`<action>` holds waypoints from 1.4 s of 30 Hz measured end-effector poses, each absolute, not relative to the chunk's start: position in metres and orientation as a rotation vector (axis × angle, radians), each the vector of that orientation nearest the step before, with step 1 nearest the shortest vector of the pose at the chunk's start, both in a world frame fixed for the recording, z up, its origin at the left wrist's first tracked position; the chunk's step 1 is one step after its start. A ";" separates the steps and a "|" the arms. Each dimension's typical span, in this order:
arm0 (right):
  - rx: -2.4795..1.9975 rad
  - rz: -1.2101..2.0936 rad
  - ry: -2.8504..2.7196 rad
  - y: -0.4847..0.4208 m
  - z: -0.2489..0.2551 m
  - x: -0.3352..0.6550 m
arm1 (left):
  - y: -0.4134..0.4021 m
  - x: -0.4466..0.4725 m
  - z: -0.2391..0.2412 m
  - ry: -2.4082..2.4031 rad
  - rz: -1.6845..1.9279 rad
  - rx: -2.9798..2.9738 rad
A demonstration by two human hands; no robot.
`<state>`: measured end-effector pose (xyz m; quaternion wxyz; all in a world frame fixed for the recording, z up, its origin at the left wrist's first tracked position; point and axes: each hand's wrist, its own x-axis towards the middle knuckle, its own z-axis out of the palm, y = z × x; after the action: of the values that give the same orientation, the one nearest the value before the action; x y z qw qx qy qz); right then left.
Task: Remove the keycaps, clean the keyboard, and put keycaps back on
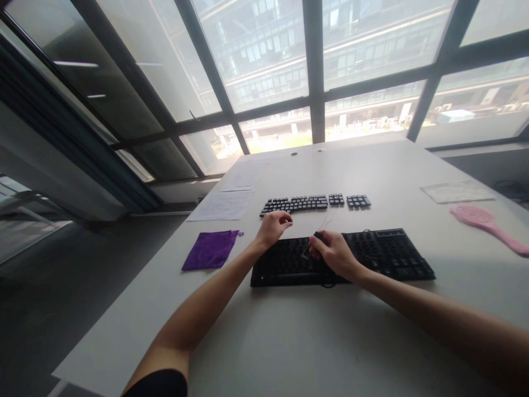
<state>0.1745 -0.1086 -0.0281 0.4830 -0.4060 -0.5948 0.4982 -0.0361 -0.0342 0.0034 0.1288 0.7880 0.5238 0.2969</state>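
Note:
A black keyboard (pixel 388 256) lies on the white table (pixel 289 342) in front of me. Its left part looks stripped of keycaps. Behind it, several removed black keycaps (pixel 314 203) lie laid out in rows. My left hand (pixel 273 227) hovers between the keyboard and those rows, fingers pinched on a small black keycap (pixel 289 220). My right hand (pixel 335 255) rests over the keyboard's middle, closed on a wire keycap puller (pixel 317 238) whose thin loops stick up.
A purple cloth pouch (pixel 210 250) lies left of the keyboard. Sheets of paper (pixel 223 205) sit behind it. A pink hairbrush (pixel 490 225) and a clear plastic sleeve (pixel 457 192) are at the right. Large windows rise beyond the table's far edge.

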 end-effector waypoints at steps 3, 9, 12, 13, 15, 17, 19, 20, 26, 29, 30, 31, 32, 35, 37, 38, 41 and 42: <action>-0.995 1.219 -1.446 -0.109 -0.029 0.175 | -0.005 -0.035 -0.010 1.531 0.779 2.346; -0.970 1.231 -1.460 -0.108 -0.030 0.174 | 0.013 -0.027 -0.019 1.499 0.705 2.484; -0.969 1.219 -1.471 -0.108 -0.029 0.174 | 0.018 -0.026 -0.019 1.533 0.735 2.534; -0.971 1.214 -1.475 -0.108 -0.029 0.175 | 0.020 -0.026 -0.019 1.549 0.745 2.543; -0.973 1.205 -1.486 -0.108 -0.028 0.175 | 0.023 -0.027 -0.019 1.572 0.752 2.554; -0.974 1.199 -1.493 -0.109 -0.028 0.176 | 0.025 -0.028 -0.019 1.589 0.754 2.562; -0.969 1.200 -1.494 -0.109 -0.028 0.176 | 0.026 -0.028 -0.019 1.608 0.760 2.568; -0.966 1.201 -1.493 -0.109 -0.029 0.176 | 0.027 -0.028 -0.019 1.619 0.764 2.570; -0.957 1.222 -1.481 -0.109 -0.029 0.176 | 0.030 -0.028 -0.021 1.678 0.772 2.566; -0.951 1.230 -1.477 -0.109 -0.028 0.176 | 0.029 -0.029 -0.021 1.699 0.776 2.555; -0.949 1.229 -1.475 -0.109 -0.028 0.176 | 0.029 -0.029 -0.021 1.704 0.777 2.551; -0.945 1.230 -1.473 -0.109 -0.028 0.176 | 0.029 -0.029 -0.021 1.709 0.779 2.547; -0.942 1.231 -1.471 -0.109 -0.028 0.176 | 0.029 -0.029 -0.021 1.713 0.780 2.545; -0.930 1.237 -1.472 -0.110 -0.028 0.176 | 0.028 -0.029 -0.019 1.718 0.785 2.539; -0.918 1.242 -1.467 -0.110 -0.028 0.176 | 0.028 -0.029 -0.016 1.713 0.793 2.538; -0.912 1.241 -1.458 -0.110 -0.028 0.177 | 0.026 -0.029 -0.014 1.706 0.797 2.539; -0.896 1.212 -1.425 -0.110 -0.024 0.179 | 0.015 -0.029 -0.004 1.674 0.804 2.551; -0.891 1.198 -1.427 -0.110 -0.022 0.181 | 0.008 -0.029 -0.001 1.644 0.806 2.562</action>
<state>0.1808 -0.1095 -0.0222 0.5126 -0.3706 -0.5931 0.4980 -0.0285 0.0083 -0.0005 -0.0036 0.8135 0.5221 0.2561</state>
